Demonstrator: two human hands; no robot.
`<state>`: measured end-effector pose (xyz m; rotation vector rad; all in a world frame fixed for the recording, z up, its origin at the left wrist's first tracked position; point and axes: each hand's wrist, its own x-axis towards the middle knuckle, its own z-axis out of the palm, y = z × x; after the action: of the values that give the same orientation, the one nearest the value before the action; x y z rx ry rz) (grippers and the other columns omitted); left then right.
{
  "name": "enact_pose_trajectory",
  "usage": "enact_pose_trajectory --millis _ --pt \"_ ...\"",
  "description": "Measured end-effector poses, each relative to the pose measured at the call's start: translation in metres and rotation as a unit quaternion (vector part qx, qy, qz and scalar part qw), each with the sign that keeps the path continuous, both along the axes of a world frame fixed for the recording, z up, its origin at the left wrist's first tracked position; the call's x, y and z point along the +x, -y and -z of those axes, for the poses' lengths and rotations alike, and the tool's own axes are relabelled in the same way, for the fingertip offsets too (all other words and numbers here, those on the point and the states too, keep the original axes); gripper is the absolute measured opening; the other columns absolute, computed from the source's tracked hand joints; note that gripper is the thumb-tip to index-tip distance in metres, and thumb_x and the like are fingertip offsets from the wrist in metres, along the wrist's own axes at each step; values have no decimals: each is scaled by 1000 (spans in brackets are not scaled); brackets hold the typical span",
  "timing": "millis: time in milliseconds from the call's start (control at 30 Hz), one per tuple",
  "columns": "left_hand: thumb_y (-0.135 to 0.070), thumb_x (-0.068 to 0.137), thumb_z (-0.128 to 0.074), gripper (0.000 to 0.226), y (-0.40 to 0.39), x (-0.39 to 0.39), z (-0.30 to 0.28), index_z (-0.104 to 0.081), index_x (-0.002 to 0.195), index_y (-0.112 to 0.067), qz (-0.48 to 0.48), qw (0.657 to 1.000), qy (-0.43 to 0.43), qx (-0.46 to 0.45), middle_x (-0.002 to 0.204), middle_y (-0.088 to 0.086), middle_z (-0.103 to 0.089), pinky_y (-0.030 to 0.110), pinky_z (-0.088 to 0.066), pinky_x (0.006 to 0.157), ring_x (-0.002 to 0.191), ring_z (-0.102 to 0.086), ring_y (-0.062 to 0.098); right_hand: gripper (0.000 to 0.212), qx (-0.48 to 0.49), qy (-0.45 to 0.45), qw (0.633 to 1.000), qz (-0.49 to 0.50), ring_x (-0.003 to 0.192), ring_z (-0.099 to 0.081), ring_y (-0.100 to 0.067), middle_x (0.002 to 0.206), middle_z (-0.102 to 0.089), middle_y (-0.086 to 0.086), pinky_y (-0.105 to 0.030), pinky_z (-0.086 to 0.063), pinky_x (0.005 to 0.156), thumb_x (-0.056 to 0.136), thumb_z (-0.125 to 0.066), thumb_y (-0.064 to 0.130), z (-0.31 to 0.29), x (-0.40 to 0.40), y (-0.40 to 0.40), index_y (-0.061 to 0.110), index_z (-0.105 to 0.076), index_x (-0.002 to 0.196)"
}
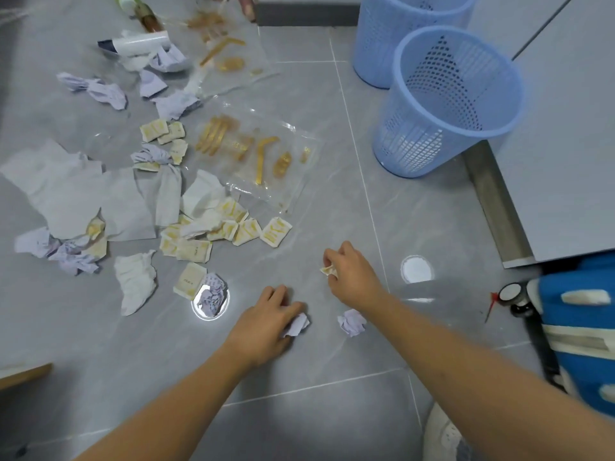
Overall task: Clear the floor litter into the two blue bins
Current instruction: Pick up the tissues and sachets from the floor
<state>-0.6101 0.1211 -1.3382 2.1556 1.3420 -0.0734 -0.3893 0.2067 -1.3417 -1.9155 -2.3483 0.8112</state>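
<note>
The left hand (266,319) curls round a crumpled white paper scrap (297,324) on the grey tile floor (332,377); the right hand (352,274) pinches a small yellow-printed sachet (327,271) — mostly hidden by its fingers. Another paper ball (351,322) lies just beside. Two blue mesh bins (446,104) stand well apart at upper right — the farther one cut off by the frame.

Bare floor (332,201) runs from both hands to the near blue bin (446,104), its mouth open. Left of that bin lies a clear packet (256,154); the far bin (399,31) seems partly blocked behind it.
</note>
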Motion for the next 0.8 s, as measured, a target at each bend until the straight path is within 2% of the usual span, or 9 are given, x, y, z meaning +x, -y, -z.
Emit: enact_pose_trajectory --millis 133,233,333,467,533,633,700,800 --pt "-36 85 -58 34 -24 9 -1 -56 119 -34 -44 998 50 12 106 -8 -41 38 -51 58 98 -45 18 15 -5 -17 1000 22 82 -60 -33 97 -50 -6 -42 -51 74 84 -62 6 -6 -2 -10 19 -64 93" --pt "-36 88 -59 26 -55 17 -16 -58 114 -38 -69 992 99 43 101 -13 -41 37 -51 60 91 -44 10 14 26 -48 998 40 78 -59 -28 93 -50 -2 -41 -50 72 83 -62 8 -25 0 -22 21 -63 89" --pt "-37 86 -54 28 -107 25 -46 -61 114 -37 -84 979 159 90 99 -15 -43 35 -51 60 89 -46 7 15 99 -109 985 95 70 -54 -17 86 -47 4 -36 -49 70 78 -65 8 -70 10 -56 22 -64 84" --pt "-42 84 -46 41 -187 54 -112 -67 116 -29 -71 956 232 165 99 -8 -50 35 -49 68 88 -52 14 21 236 -179 939 176 68 -54 -14 82 -52 2 -27 -46 70 75 -71 3 -153 43 -119 23 -64 78" --pt "-41 84 -48 42 -226 76 -143 -68 117 -26 -55 945 254 198 98 -4 -51 36 -49 69 88 -53 17 26 279 -185 919 210 68 -58 -16 81 -56 0 -31 -49 72 74 -73 4 -185 68 -151 27 -62 76" --pt "-23 80 -64 38 -282 120 -180 -66 118 -25 -29 937 251 240 102 -1 -52 41 -51 71 90 -54 20 21 306 -167 903 251 69 -62 -22 77 -58 1 -42 -55 70 71 -68 7 -211 105 -196 27 -62 74" --pt "-15 78 -70 39 -315 154 -196 -67 116 -24 -31 935 238 262 101 0 -50 40 -50 71 91 -54 22 20 307 -149 902 264 69 -63 -25 73 -58 3 -48 -57 69 69 -64 9 -215 126 -219 28 -64 74" --pt "-18 81 -69 36 -352 202 -203 -66 116 -23 -42 939 210 268 99 -1 -46 42 -49 74 98 -55 28 14 265 -121 918 270 69 -66 -26 81 -64 -5 -47 -59 69 67 -62 21 -213 148 -241 34 -62 72"
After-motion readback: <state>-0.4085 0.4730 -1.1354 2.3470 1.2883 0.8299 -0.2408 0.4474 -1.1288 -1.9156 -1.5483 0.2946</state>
